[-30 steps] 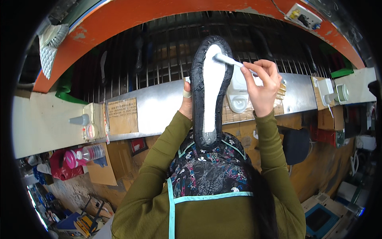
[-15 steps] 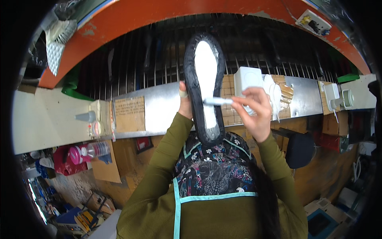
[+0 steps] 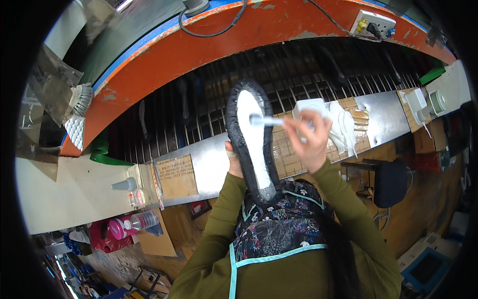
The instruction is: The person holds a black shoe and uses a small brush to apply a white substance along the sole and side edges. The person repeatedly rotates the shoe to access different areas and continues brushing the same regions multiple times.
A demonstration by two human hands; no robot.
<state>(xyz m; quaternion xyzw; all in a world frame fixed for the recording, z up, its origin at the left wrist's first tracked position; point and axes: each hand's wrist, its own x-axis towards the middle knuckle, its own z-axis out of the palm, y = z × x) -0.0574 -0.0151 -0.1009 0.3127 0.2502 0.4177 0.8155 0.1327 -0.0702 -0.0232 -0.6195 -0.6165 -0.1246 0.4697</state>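
Note:
A black shoe upper point(image 3: 272, 162) is held up with its underside toward me; a white insole board point(image 3: 257, 149) fills its middle, edged by the folded black margin. My left hand point(image 3: 234, 160) grips it from the left side, its fingers mostly hidden behind it. A small pale-handled brush point(image 3: 269, 121) is pinched in the fingers of my right hand point(image 3: 309, 139). Its bristle end is over the upper part of the white board. Behind my right hand a white plastic container point(image 3: 309, 104) is partly covered, with white gloves point(image 3: 341, 128) beside it.
A metal ledge point(image 3: 209, 158) with cardboard pieces point(image 3: 175, 175) runs below a rack of rods point(image 3: 199, 117). An orange beam point(image 3: 164, 65) crosses behind, with a power socket point(image 3: 373, 25). A dark stool seat point(image 3: 390, 183) stands right; a pink-capped bottle point(image 3: 144, 220) is at left.
The brush has moved from the middle of the white board toward its upper end. My view has shifted, so shoe and bench sit lower. Both hands keep their holds.

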